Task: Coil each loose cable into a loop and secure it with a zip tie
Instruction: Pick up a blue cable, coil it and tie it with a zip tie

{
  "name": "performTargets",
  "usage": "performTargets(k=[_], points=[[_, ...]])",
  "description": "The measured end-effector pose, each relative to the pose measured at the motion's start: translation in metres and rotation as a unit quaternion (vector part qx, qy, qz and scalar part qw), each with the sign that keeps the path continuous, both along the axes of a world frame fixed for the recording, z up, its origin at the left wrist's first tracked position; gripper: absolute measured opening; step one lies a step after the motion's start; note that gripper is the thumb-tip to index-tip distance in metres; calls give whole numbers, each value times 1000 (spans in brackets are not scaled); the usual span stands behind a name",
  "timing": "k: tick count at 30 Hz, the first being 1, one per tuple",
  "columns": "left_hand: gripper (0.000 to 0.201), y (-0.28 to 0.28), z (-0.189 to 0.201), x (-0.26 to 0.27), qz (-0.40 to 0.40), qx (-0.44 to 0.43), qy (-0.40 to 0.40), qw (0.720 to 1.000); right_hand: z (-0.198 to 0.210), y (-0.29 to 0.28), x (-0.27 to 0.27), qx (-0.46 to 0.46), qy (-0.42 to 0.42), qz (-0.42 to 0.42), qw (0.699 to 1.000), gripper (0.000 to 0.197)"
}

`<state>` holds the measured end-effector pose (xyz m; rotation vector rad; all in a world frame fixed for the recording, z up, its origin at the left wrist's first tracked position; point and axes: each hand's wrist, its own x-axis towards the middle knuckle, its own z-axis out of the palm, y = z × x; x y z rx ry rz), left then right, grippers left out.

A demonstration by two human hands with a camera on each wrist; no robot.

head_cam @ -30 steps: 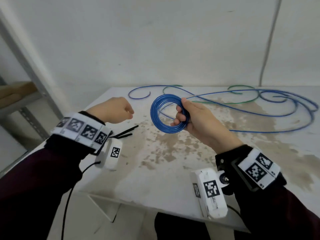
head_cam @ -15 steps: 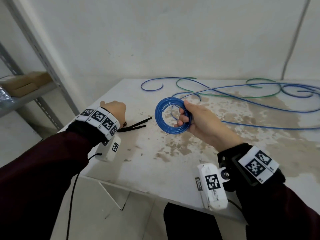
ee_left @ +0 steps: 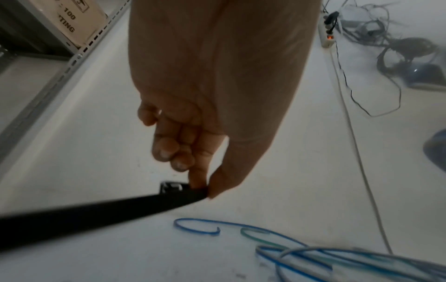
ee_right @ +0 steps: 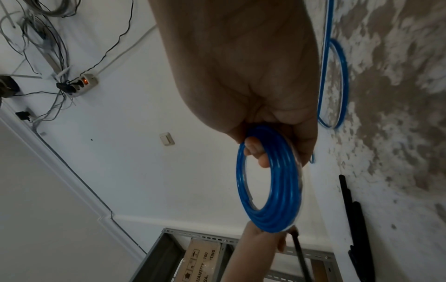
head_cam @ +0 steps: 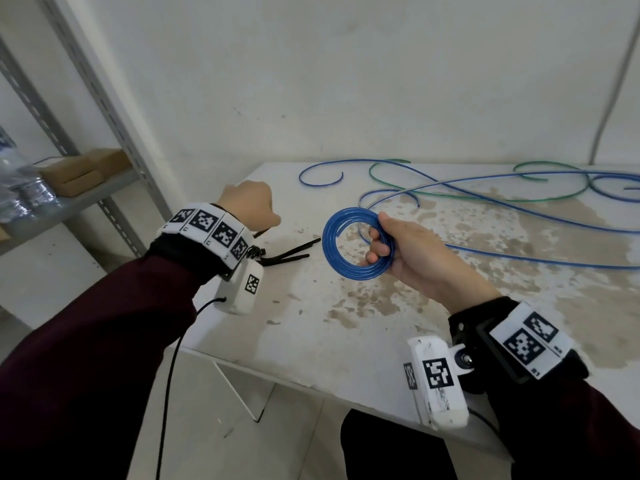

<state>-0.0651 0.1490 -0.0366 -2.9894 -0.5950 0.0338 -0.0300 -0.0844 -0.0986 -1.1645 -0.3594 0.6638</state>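
Observation:
My right hand (head_cam: 375,240) grips a blue cable coil (head_cam: 356,244) of several turns, held upright above the table; the right wrist view shows the thumb inside the coil (ee_right: 272,181) and the fingers outside. My left hand (head_cam: 256,209) is at the table's left edge. In the left wrist view its thumb and forefinger (ee_left: 204,188) pinch the head end of a black zip tie (ee_left: 96,211), whose strap runs down to the left. More black zip ties (head_cam: 291,252) lie on the table between my hands. Loose blue cables (head_cam: 519,216) and a green cable (head_cam: 450,195) sprawl across the back right.
The white table (head_cam: 346,341) is stained brown in the middle, with its front edge close to my body. A grey metal shelf (head_cam: 86,199) with cardboard boxes stands to the left. A wall is right behind the table.
My left hand has dropped from beside the coil to the zip ties at the left and now pinches one. My right hand still holds the coil in about the same place.

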Motion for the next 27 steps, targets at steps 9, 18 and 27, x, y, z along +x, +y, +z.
performTargets(k=[9,18,27], points=[[23,-75,20,19,-142,-358,-243,890,12,-39,9,-33,-148,53,987,37],[18,-176,3,55,-224,-584,-253,738,31,-127,34,-204,-347,48,914,35],[33,-234,-30,96,-164,-488,-303,802,21,-196,60,-241,-337,-24,910,36]])
